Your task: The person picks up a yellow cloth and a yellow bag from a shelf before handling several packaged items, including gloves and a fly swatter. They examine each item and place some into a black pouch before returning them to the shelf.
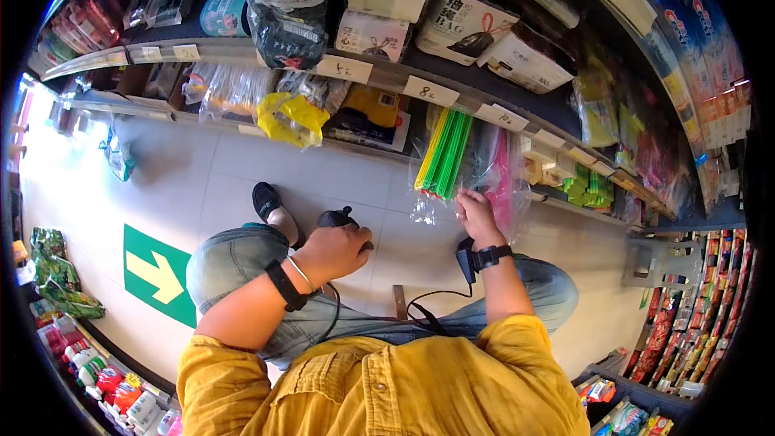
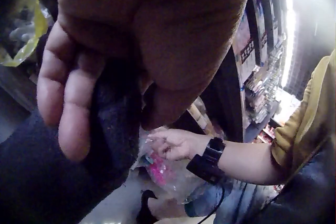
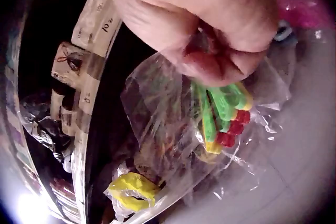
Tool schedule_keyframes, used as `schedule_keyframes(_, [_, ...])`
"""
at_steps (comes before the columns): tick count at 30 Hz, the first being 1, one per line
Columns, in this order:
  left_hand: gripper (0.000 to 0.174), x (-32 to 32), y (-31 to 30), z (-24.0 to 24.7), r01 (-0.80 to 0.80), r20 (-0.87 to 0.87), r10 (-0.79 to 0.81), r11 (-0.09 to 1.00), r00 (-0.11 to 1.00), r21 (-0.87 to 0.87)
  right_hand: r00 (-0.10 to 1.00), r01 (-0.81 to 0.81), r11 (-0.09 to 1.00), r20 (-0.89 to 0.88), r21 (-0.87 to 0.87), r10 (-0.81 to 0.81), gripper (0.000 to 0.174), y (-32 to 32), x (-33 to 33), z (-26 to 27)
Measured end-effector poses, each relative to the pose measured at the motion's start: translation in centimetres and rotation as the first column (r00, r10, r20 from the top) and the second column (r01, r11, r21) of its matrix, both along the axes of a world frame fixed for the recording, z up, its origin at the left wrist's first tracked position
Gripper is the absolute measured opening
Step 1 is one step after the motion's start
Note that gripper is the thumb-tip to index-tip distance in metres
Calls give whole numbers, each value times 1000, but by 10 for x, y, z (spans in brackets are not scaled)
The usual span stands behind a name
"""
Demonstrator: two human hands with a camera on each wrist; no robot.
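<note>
My left hand point(image 1: 333, 252) is bent over a black object point(image 1: 337, 217) above the floor. In the left wrist view its fingers curl against dark, fuzzy cloth-like material point(image 2: 52, 182); I cannot tell what the object is. My right hand point(image 1: 476, 214) is at the lower shelf's front, pinching a clear plastic bag point(image 3: 157, 113) between thumb and fingers. Inside this bag are long, slim green and yellow plastic sticks point(image 1: 448, 153). Their red ends point(image 3: 233, 129) show below the hand in the right wrist view. Pink items in clear wrap point(image 1: 504, 169) hang just right of it.
Price-labelled shelves point(image 1: 347, 69) run across the front, packed with boxed bags point(image 1: 468, 20). A yellow plastic-wrapped item point(image 1: 292, 119) juts from the lower shelf. A grey stool point(image 1: 663, 262) stands at right. On the tiled floor is a green arrow sign point(image 1: 149, 274); bottles point(image 1: 121, 387) line the left.
</note>
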State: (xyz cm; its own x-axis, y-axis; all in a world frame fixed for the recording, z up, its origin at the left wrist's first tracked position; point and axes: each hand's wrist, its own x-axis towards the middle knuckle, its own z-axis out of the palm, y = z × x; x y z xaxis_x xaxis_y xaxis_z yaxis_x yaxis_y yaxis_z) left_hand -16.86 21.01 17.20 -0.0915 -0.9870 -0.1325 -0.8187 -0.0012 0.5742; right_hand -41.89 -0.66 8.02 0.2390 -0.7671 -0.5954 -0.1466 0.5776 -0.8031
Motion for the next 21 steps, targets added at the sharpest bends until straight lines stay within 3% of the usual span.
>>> schedule_keyframes(2, [24,0,-1,2,-9,-44,7,998,999,-58,998,-51,999,-30,-18,50,21,10,-4,13])
schedule_keyframes(4, [24,1,0,7,-16,-51,13,999,999,-45,989,-112,991,-89,68,118,18,26,-8,21])
schedule_keyframes(6, [24,1,1,7,-25,-59,22,999,998,-37,969,-177,980,-160,90,189,19,41,-21,5])
schedule_keyframes(8, [24,1,3,1,-13,-57,12,999,998,-32,909,-318,926,-213,203,359,16,51,-29,-12])
schedule_keyframes(12, [24,3,9,1,-30,-65,26,998,998,-56,880,-268,960,-387,76,276,22,57,-25,-37])
schedule_keyframes(14, [25,5,9,5,-32,-58,31,999,998,-14,970,-115,986,-201,120,138,30,51,-17,-41])
schedule_keyframes(15, [25,6,8,5,-32,-57,31,999,998,-15,970,-116,986,-201,119,138,30,50,-14,-42])
schedule_keyframes(17, [24,8,7,5,-59,-54,59,998,997,-6,995,-65,941,-53,331,87,33,55,1,-30])
schedule_keyframes(21, [27,13,3,0,-94,-50,95,995,994,22,985,-172,918,54,358,163,32,62,18,-38])
